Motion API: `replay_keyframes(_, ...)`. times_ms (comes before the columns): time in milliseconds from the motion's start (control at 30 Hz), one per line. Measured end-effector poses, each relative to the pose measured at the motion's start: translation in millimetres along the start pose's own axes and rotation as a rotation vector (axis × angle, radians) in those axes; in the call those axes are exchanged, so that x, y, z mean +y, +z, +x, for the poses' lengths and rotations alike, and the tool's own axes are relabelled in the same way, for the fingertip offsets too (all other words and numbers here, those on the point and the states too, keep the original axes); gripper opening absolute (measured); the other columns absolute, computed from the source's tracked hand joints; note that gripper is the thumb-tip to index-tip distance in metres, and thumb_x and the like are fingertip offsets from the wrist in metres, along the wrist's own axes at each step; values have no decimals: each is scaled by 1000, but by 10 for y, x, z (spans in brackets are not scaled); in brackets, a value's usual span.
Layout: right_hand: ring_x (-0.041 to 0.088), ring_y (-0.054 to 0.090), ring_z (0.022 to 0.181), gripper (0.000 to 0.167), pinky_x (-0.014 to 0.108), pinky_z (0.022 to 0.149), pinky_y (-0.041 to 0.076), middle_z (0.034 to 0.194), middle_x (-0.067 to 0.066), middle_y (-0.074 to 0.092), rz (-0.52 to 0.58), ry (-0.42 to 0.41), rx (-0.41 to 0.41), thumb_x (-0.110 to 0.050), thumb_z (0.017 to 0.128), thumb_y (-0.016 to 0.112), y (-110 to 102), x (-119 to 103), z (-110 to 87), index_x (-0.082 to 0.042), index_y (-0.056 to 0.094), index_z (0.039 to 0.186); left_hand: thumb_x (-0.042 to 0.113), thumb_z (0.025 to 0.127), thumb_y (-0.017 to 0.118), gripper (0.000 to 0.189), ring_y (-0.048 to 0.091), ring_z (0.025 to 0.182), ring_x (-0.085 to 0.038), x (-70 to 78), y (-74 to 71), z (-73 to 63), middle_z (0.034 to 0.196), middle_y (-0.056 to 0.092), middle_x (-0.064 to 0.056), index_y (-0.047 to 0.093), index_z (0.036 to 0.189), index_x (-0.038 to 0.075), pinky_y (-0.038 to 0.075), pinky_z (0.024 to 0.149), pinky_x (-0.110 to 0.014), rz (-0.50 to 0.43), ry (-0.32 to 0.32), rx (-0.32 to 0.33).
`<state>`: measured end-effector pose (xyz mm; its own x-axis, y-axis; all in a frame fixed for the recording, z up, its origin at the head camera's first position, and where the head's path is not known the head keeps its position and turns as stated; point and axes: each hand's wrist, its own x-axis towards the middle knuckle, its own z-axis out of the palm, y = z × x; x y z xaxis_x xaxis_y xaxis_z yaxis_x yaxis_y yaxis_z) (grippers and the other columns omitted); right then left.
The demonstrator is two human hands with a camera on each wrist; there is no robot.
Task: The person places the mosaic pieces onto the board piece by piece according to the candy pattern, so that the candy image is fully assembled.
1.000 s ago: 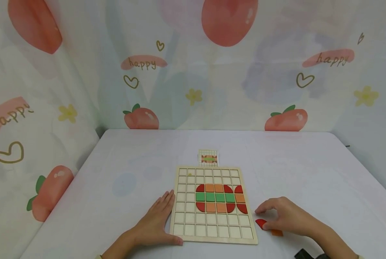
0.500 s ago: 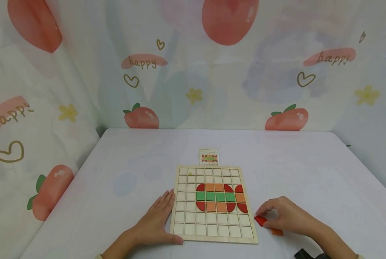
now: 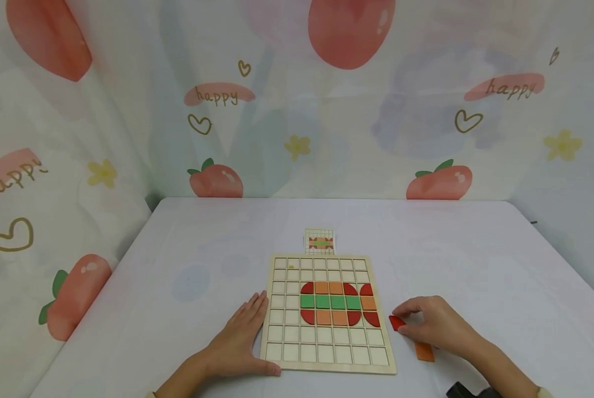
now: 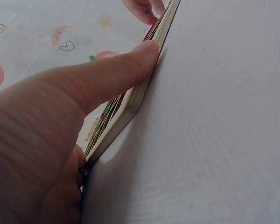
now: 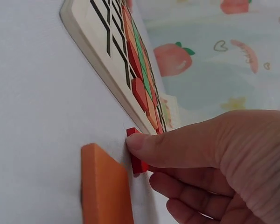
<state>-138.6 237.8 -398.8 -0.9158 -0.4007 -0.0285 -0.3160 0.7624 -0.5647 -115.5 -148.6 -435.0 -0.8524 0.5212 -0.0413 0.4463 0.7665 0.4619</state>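
Observation:
A square wooden grid board lies on the table, with red quarter-round, orange square and green square tiles set in its middle and right cells. Along its left side rests my left hand; the fingers are straight, and the thumb touches the near edge by the corner. My right hand is just right of the board and pinches a red quarter-round tile between thumb and fingers, low over the table. Beneath that hand lies a loose orange square tile.
A small pattern card with a red, orange and green design lies against the board's far edge. A black object shows at the bottom edge, near the right forearm. Printed cloth hangs behind the white table.
My right hand has taken the red tile between thumb and fingers and shifted slightly up and left, baring more of the orange tile. My left hand stays along the board.

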Motion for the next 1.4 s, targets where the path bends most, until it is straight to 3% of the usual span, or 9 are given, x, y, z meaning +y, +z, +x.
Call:
replay_keyframes(300,18,58,87,22,41,78,49,88,-7,65,-9,91,45,-14,70,79,73,-85,6,-11,71,90,79,63,56,124,1,138,-23,-8,3,-8,153,5,-10,9,146,1,9,109,-43,-5,-1,-1)
replay_keyframes(433,21,60,91,26,43,81,48,92,-5,66,-22,33,44,-13,70,79,80,-67,10,-11,71,94,80,63,55,124,0,138,-22,-22,16,-7,153,5,-9,9,147,1,10,109,-43,1,-3,-4)
replay_keyframes(667,13,61,86,21,35,75,50,91,-9,66,-62,-97,66,-12,73,76,93,-16,28,-12,71,94,80,63,54,123,0,138,-22,-26,15,-10,153,4,-8,8,147,2,9,109,-43,2,0,-3)
replay_keyframes(1167,16,61,87,26,39,77,51,91,-6,67,-47,-41,130,-14,72,78,105,-93,78,-10,71,97,80,64,54,123,-1,139,-21,-16,17,0,153,3,-7,8,147,3,9,109,-44,-8,-7,-8)
replay_keyframes(1400,13,60,85,22,37,76,51,89,-8,66,-34,-108,134,-12,74,76,144,-213,207,-10,72,95,80,64,53,122,-1,139,-21,-27,22,11,153,3,-7,7,147,3,9,109,-44,2,-4,-6)
